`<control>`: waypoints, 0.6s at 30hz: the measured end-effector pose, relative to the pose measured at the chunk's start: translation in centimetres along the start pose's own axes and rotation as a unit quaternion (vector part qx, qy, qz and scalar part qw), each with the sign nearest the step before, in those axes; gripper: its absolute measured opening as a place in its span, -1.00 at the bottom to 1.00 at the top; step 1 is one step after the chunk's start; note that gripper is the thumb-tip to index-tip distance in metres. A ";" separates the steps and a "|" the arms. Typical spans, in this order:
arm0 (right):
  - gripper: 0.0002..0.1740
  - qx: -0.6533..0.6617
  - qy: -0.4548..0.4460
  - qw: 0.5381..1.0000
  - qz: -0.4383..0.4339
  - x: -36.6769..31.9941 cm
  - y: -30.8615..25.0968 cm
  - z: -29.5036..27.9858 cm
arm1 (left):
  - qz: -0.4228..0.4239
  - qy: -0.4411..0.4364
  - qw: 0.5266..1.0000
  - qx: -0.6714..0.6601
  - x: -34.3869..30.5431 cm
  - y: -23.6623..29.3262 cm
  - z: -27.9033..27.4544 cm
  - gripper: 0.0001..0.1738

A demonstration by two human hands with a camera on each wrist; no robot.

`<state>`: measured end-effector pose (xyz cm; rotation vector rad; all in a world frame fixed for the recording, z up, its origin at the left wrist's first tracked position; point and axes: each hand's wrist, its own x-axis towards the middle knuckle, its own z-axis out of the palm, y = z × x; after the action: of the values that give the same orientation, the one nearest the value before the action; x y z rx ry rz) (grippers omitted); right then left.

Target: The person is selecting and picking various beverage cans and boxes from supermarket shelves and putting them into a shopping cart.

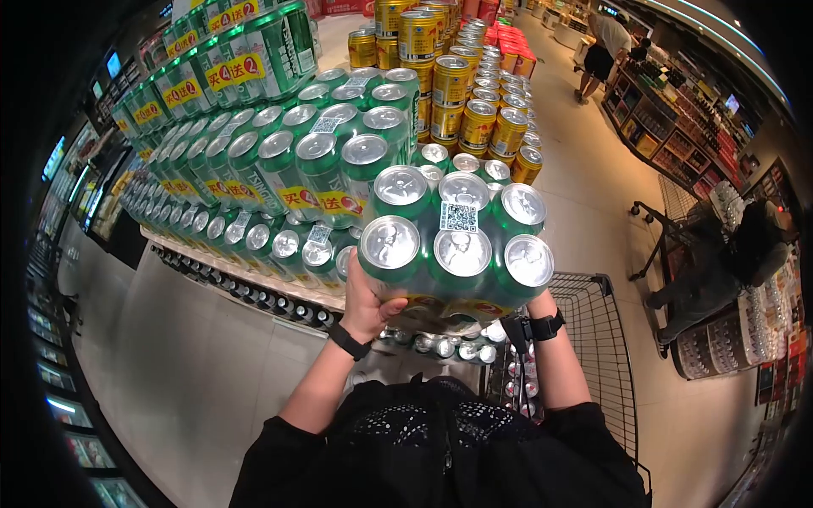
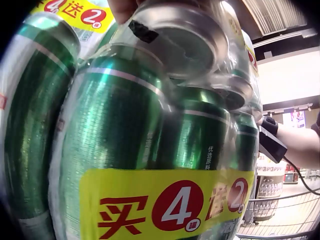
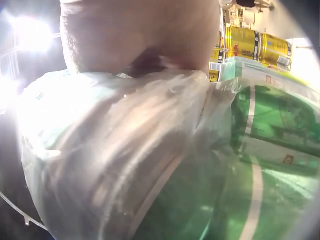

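The left-hand side of the six-can pack was gripped by the left hand, its thumb bent across the near face. The opposite side was met by the right hand, laid against the clear wrap; its fingers were hidden, so whether they were curled could not be told. The pack was held up in front of the body, its can tops turned to the head camera and a QR label seen amid them. Both wrists were circled by black bands. Beyond the pack, to the left, green can packs were piled in tiers, marked with yellow strips; farther off, gold cans were stacked. To the right, a wire cart was seen, and past it a person in dark clothing was glimpsed.
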<state>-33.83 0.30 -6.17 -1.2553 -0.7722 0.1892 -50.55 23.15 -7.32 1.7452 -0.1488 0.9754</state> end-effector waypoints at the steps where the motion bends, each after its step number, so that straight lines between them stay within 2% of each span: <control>1: -0.21 0.010 0.002 1.000 0.005 0.1 -0.1 0.1 | 0.008 0.012 0.999 0.033 -0.1 -0.2 0.1 0.15; 5: -0.27 0.034 0.015 0.999 0.024 0.0 -1.7 0.3 | -0.007 -0.004 0.999 0.036 1.2 3.5 0.6 0.09; 8: -0.30 0.050 0.034 0.997 0.036 -0.1 -3.8 0.7 | -0.003 0.030 0.999 0.045 1.6 5.9 0.7 0.05; 10: -0.33 0.058 0.045 0.996 0.044 -0.4 -5.5 1.0 | -0.030 -0.002 0.999 -0.013 2.8 9.0 0.7 -0.13; 13: -0.36 0.065 0.056 0.995 0.049 -0.4 -7.4 1.3 | -0.039 -0.020 0.999 -0.019 3.9 10.6 0.5 -0.35; 18: -0.42 0.118 0.068 0.988 0.070 -0.1 -8.1 1.2 | -0.057 -0.019 0.998 -0.028 4.2 9.9 1.2 -0.47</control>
<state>-36.89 -1.50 1.17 -1.0858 -0.5274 0.2971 -52.43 19.52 2.75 1.7023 -0.0978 0.8478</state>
